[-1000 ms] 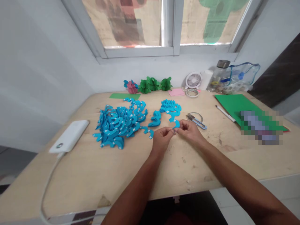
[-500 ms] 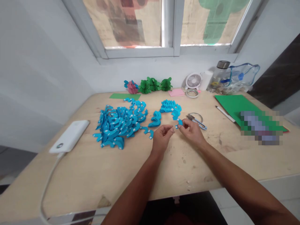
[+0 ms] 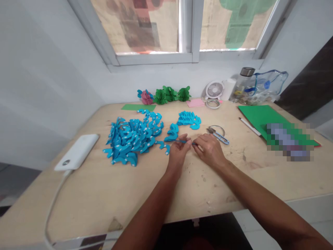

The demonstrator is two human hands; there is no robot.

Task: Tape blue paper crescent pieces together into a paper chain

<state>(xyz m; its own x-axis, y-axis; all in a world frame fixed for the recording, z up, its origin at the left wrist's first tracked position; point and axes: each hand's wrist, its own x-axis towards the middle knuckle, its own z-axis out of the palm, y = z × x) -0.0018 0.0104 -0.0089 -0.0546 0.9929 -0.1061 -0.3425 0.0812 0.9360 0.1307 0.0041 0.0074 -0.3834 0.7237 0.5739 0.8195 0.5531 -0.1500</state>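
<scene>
My left hand (image 3: pixel 179 151) and my right hand (image 3: pixel 208 148) meet over the wooden table (image 3: pixel 130 187), both pinched on one small blue curved paper piece (image 3: pixel 185 141) that I see edge-on between the fingertips. A big heap of blue curved paper pieces (image 3: pixel 132 136) lies to the left. A small stack of blue pieces (image 3: pixel 172 133) sits just beyond my left hand, and another blue cluster (image 3: pixel 189 119) lies further back. One loose blue piece (image 3: pixel 163 146) rests left of my left hand.
Small snips (image 3: pixel 218 135) lie right of my right hand. A white power bank (image 3: pixel 77 151) with cable sits far left. Green paper sheets (image 3: pixel 262 116), a pen (image 3: pixel 249 125), a tape roll (image 3: pixel 212 103), a small fan (image 3: pixel 214 89), a jar and folded paper ornaments (image 3: pixel 170 94) line the back.
The hands parted briefly, the right one holding the blue piece up. Now they have come together again, lower, and the piece is turned flat, edge-on to the camera.
</scene>
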